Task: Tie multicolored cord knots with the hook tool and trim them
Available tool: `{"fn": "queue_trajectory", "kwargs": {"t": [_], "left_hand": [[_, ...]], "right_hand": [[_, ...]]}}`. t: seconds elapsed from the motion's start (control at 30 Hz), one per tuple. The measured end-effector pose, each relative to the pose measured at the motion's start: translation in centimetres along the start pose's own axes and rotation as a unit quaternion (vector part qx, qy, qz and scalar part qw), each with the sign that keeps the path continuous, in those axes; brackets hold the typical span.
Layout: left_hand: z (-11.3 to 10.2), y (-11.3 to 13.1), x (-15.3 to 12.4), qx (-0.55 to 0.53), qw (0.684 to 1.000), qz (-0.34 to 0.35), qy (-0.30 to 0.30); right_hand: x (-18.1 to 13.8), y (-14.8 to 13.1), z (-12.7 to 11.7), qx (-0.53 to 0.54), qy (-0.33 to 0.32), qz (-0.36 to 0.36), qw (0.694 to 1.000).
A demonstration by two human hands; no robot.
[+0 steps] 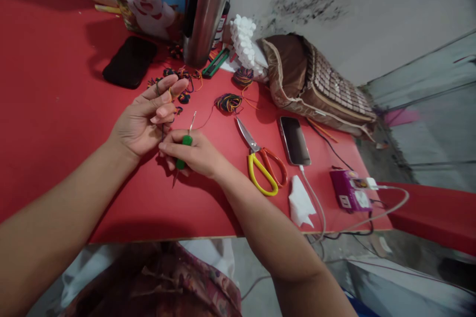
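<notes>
My left hand [139, 119] is raised over the red table, with thin multicoloured yarn [170, 93] looped at its fingers. Its thumb and fingertips close on the strand, and the small piece beneath them is mostly hidden. Beside it, my right hand [197, 151] is wrapped round a crochet hook with a green handle [185, 151]. The metal hook end points up and away, and a thin metal tip sticks out below. A strand runs from near the hands to a multicoloured yarn bundle [228, 103]. Several small knotted yarn pieces [183, 97] lie just beyond my left fingers.
Scissors [256, 151] with yellow and red handles lie right of my hands, near a charging phone [295, 141]. A black phone-like object [130, 63], steel thermos [208, 15], green cutter [216, 63] and second yarn ball [243, 76] lie farther back. A purple power socket [344, 190] sits right.
</notes>
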State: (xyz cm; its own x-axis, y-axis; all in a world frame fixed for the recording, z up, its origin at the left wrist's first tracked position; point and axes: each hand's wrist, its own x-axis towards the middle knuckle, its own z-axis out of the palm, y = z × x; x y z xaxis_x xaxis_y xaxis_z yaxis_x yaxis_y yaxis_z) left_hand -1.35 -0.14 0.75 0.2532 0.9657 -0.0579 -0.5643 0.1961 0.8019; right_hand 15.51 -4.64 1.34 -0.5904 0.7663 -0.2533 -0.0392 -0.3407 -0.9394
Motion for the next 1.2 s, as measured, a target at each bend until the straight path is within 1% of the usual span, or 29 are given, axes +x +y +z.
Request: {"fn": "queue_trajectory", "kwargs": {"t": [0.1, 0.27, 0.33, 0.37, 0.5, 0.57, 0.67, 0.77, 0.83, 0.9, 0.97, 1.07, 1.2], "left_hand": [[-0.5, -0.1, 0.0, 0.021, 1.0, -0.002, 0.006], [-0.1, 0.1, -0.1, 0.006, 0.999, -0.007, 0.036], [0.0, 0.4, 0.0, -0.013, 0.999, -0.013, 0.048], [0.1, 0.6, 0.1, -0.022, 0.998, -0.017, 0.05], [0.7, 0.7, -0.1, -0.042, 0.998, -0.026, 0.037], [1.3, 0.3, -0.4, -0.026, 0.999, -0.032, 0.024], [2.3, -0.6, -0.8, 0.037, 0.999, -0.032, 0.021], [2.8, -1.2, -0.9, 0.067, 0.997, 0.016, 0.045], [2.8, -1.4, -0.9, 0.076, 0.994, 0.048, 0.063], [2.6, -1.4, -0.8, 0.08, 0.992, 0.063, 0.074], [2.4, -1.4, -0.7, 0.077, 0.991, 0.068, 0.082], [2.2, -1.3, -0.5, 0.068, 0.993, 0.056, 0.079], [2.0, -1.3, -0.5, 0.063, 0.994, 0.046, 0.083]], "right_hand": [[-0.2, -0.3, -0.1, -0.018, -0.035, 0.01, 0.999], [-0.6, -0.8, -0.6, -0.029, -0.054, 0.047, 0.997], [-0.7, -1.0, -0.9, -0.02, -0.033, 0.052, 0.998], [-0.7, -1.2, -1.1, -0.019, -0.008, 0.054, 0.998], [-0.8, -2.0, -2.2, 0.009, 0.132, 0.059, 0.989], [-1.0, -2.4, -2.7, 0.049, 0.161, 0.057, 0.984], [-1.4, -2.6, -3.3, 0.079, 0.145, 0.033, 0.986], [-1.6, -2.4, -3.2, 0.076, 0.126, -0.014, 0.989], [-1.6, -2.2, -2.7, 0.066, 0.126, -0.035, 0.989], [-1.5, -2.1, -2.2, 0.051, 0.133, -0.045, 0.989], [-1.5, -2.1, -1.8, 0.045, 0.146, -0.053, 0.987], [-1.4, -2.2, -1.7, 0.065, 0.169, -0.065, 0.981], [-1.2, -2.1, -2.0, 0.082, 0.167, -0.063, 0.98]]}}
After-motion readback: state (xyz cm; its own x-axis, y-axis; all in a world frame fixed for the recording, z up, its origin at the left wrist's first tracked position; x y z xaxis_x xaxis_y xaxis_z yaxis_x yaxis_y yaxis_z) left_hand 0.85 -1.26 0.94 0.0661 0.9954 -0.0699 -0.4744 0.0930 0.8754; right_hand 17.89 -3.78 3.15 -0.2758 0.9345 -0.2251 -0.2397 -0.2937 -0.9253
